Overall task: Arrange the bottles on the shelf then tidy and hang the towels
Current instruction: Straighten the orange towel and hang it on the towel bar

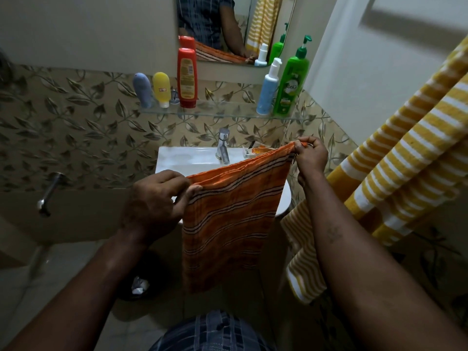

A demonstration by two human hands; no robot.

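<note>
An orange striped towel (pixel 228 224) hangs folded in front of the sink, stretched between my hands. My left hand (pixel 157 196) pinches its near top corner. My right hand (pixel 310 155) pinches the far top corner, higher up. On the glass shelf (pixel 222 111) stand a grey-blue tube (pixel 143 89), a yellow tube (pixel 161 88), a red bottle (pixel 187 77), a blue pump bottle (pixel 268 89) and a green pump bottle (pixel 292 82). A yellow and white striped towel (pixel 410 158) hangs at the right.
A white sink (pixel 184 160) with a chrome tap (pixel 223 145) sits below the shelf, small items at its back right. A mirror (pixel 235 29) hangs above. A wall tap (pixel 49 193) sticks out at the left. A dark bin (pixel 138 285) stands on the floor.
</note>
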